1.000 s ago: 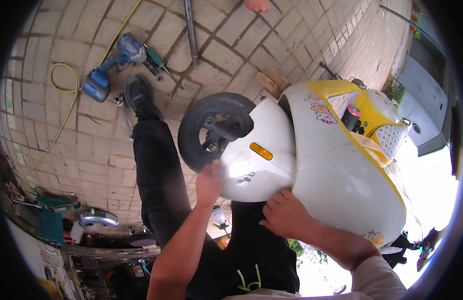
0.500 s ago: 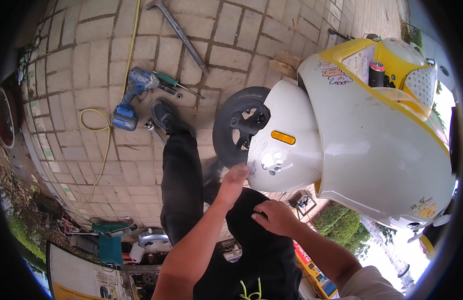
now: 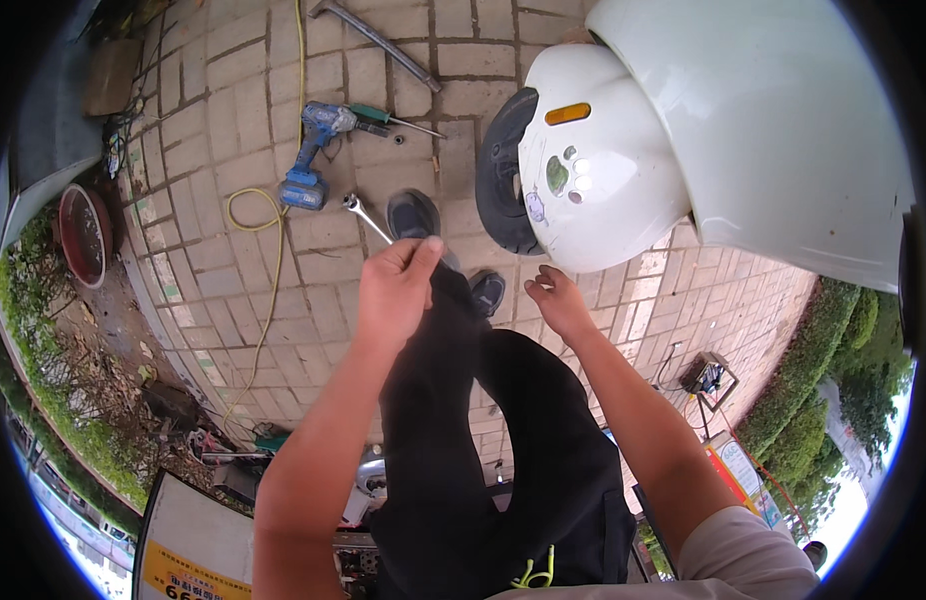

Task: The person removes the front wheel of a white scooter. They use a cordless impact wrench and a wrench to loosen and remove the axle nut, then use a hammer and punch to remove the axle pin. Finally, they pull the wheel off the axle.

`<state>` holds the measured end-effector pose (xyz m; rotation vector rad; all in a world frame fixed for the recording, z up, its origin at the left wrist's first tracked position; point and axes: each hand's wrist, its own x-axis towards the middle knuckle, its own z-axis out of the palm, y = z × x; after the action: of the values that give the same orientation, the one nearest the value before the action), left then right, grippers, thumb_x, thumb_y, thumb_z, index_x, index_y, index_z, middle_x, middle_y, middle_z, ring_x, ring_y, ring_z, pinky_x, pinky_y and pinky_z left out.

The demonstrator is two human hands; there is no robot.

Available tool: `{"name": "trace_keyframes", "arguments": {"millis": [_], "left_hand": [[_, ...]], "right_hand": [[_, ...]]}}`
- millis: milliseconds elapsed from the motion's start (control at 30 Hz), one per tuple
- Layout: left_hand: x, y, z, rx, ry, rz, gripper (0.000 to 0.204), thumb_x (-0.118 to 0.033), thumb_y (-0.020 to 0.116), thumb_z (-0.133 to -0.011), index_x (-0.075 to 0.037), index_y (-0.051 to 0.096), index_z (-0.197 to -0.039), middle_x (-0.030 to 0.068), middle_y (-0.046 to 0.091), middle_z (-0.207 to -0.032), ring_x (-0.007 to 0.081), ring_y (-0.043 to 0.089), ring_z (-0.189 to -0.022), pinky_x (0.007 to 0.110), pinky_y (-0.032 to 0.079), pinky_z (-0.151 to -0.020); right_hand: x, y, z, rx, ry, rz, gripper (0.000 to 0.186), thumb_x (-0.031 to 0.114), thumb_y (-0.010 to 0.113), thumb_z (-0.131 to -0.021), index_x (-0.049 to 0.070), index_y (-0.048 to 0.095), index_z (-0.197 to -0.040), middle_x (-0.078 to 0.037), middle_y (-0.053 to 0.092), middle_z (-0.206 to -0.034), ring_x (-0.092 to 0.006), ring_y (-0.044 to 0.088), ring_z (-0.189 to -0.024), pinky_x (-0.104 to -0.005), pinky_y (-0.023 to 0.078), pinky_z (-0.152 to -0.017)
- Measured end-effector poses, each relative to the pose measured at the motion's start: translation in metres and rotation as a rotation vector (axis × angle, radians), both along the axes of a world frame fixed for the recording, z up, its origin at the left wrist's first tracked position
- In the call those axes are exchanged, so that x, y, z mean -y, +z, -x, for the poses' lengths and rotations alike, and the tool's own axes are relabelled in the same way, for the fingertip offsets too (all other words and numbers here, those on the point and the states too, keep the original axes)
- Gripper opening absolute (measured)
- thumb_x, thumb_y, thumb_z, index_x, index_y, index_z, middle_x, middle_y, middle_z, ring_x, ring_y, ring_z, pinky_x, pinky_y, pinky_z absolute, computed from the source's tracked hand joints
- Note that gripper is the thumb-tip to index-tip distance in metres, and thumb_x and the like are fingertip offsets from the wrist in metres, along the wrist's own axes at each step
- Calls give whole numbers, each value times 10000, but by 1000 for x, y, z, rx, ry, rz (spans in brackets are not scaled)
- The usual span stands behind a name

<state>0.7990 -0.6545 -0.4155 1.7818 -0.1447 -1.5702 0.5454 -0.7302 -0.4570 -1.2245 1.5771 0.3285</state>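
My left hand [image 3: 395, 288] is closed over my shin, its thumb laid along the curled fingers; whatever it may hold is hidden. Just beyond it, a metal ratchet wrench [image 3: 366, 216] lies on the paving, its handle running behind the hand. My right hand [image 3: 560, 303] is loosely curled below the lower edge of a white front fender [image 3: 608, 185], with a gap between thumb and forefinger and nothing seen in it. That fender covers part of a black scooter wheel [image 3: 498, 170]. It carries an orange reflector [image 3: 568, 114] and a paw-shaped decal [image 3: 558, 176].
A blue cordless impact wrench [image 3: 318, 150], a green-handled screwdriver [image 3: 370, 113], a small socket [image 3: 399, 140] and a long steel bar [image 3: 378, 45] lie on the bricks. A yellow hose [image 3: 275, 280] loops at left. The white scooter body [image 3: 763, 120] fills the upper right.
My view has swung, and the scooter now sits higher and farther right. The left hand has drawn away from the fender's edge; the right hand has lifted off my thigh towards the fender.
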Motion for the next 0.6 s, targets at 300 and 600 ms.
{"name": "trace_keyframes", "arguments": {"millis": [300, 600], "left_hand": [[-25, -92, 13, -683, 323, -76, 620, -496, 565, -966, -44, 522, -1388, 107, 542, -1391, 224, 484, -1274, 423, 328, -1084], [-40, -272, -197, 850, -556, -44, 566, -327, 679, -882, 36, 554, -1298, 236, 598, -1277, 408, 563, -1176, 440, 452, -992]], "right_hand": [[-84, -71, -63, 178, 523, 442, 478, 366, 553, -957, 50, 552, -1316, -165, 556, -1348, -369, 477, -1275, -507, 331, -1079], [-89, -202, 17, -103, 742, -56, 422, 407, 581, -903, 52, 648, -1122, -192, 679, -1088, -381, 626, -1062, -481, 502, -897]]}}
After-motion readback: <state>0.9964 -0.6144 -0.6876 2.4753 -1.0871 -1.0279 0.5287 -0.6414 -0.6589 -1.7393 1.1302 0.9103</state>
